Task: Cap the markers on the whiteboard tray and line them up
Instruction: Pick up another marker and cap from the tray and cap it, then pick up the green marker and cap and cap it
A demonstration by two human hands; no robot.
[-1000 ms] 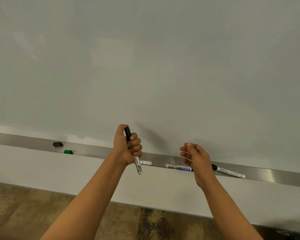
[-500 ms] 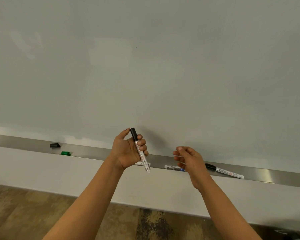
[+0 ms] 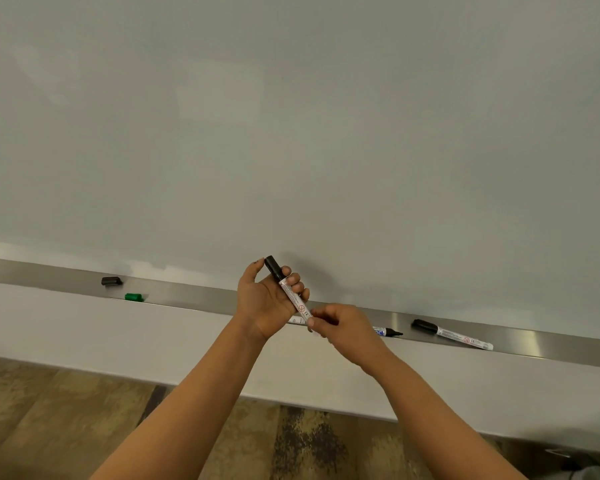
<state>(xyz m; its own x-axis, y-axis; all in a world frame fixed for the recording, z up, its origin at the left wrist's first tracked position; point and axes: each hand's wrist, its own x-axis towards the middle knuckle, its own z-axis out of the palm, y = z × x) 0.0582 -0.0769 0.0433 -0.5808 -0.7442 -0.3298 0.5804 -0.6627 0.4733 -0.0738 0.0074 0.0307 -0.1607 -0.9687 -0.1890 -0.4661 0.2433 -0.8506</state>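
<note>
Above the metal whiteboard tray (image 3: 194, 296), the left hand (image 3: 262, 299) grips a capped black marker (image 3: 289, 289), its fingers curled round the white barrel and the black cap pointing up past the thumb. At the barrel's lower end, the right hand (image 3: 343, 325) meets it, thumb and forefinger pinching the tip of the barrel. Both hands hang close in front of the whiteboard (image 3: 291, 133), just over the tray's edge.

Just right of the right hand, an uncapped marker with a blue label (image 3: 387, 331) lies on the tray, bare black nib pointing away from the hand; most of its barrel is hidden behind the hand. Further right on the tray lies another capped black marker (image 3: 451, 335), cap end toward the hands. Below the left hand, the end of a white marker barrel (image 3: 297, 320) peeks out on the tray. Well to the left of the left hand, a loose black cap (image 3: 111, 281) and a loose green cap (image 3: 134, 297) lie near each other on the tray.
</note>
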